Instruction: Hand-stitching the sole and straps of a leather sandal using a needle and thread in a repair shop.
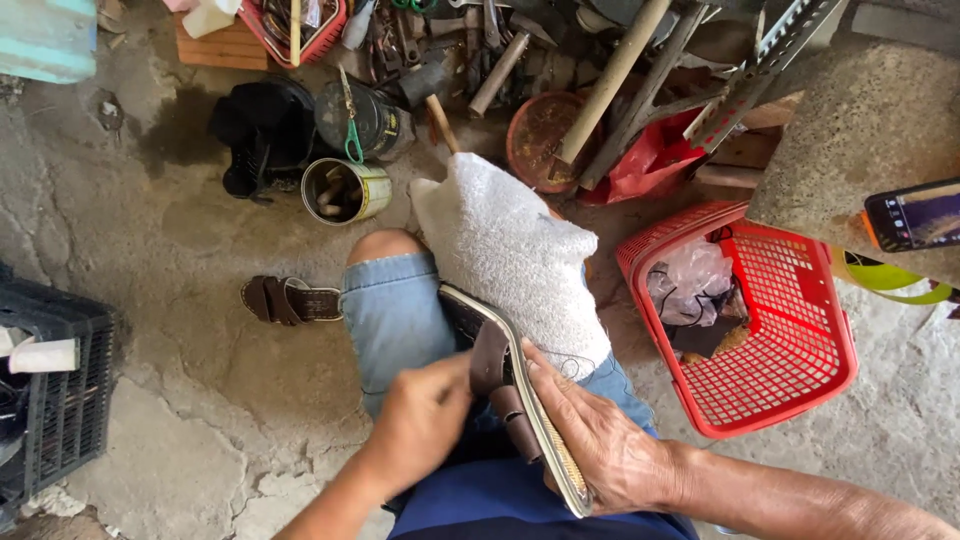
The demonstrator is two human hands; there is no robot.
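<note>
Head view, left hand (420,420) fingers hidden behind sandal (515,400)

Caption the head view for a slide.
Two hands, left hand and right hand, hold a brown sandal edge-up on a lap.

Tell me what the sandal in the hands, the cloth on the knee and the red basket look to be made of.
Sandal: brown straps look like leather or imitation, matte; the pale sole edge looks like rubber or foam, with a stitched rim.
Cloth: white terry towelling, going by its nubby, looped surface.
Red basket: moulded plastic, slightly glossy, with a regular lattice of holes.
Both hands, left and right, grip the sandal.
</note>
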